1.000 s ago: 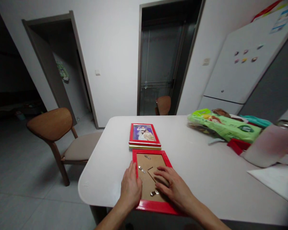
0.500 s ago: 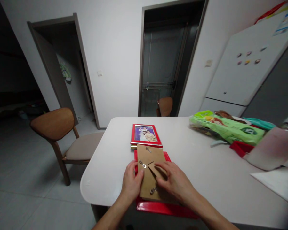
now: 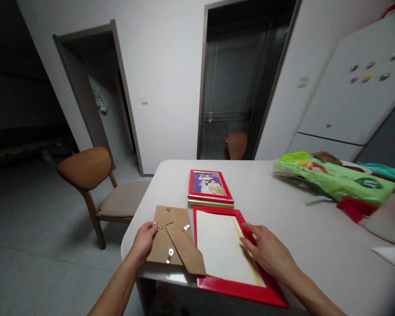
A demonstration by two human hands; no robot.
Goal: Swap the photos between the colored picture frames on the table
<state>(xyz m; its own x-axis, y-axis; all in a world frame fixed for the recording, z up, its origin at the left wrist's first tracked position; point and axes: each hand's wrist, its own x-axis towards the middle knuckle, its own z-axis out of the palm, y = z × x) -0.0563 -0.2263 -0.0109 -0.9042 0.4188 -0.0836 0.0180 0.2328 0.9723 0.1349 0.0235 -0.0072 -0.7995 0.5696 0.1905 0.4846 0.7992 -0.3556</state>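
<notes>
My left hand (image 3: 145,240) pinches the brown backing board (image 3: 171,237) at its left edge, thumb on top. The board lies at 9 o'clock of the red frame (image 3: 240,292), close to the table (image 3: 299,228)'s rounded near corner. My right hand (image 3: 266,253) rests on the frame's 3 o'clock rail, fingers slightly apart. A framed photo (image 3: 210,186) sits at 12 o'clock. The print on the green packet (image 3: 332,180) at 2 o'clock is unreadable, and bare tabletop lies between it and the frame.

Dim indoor lighting, dark doorways behind; wide-angle distortion bends the edges; the white refrigerator (image 3: 355,101) and right margin are blurred; faint glare on the white table (image 3: 316,245)
</notes>
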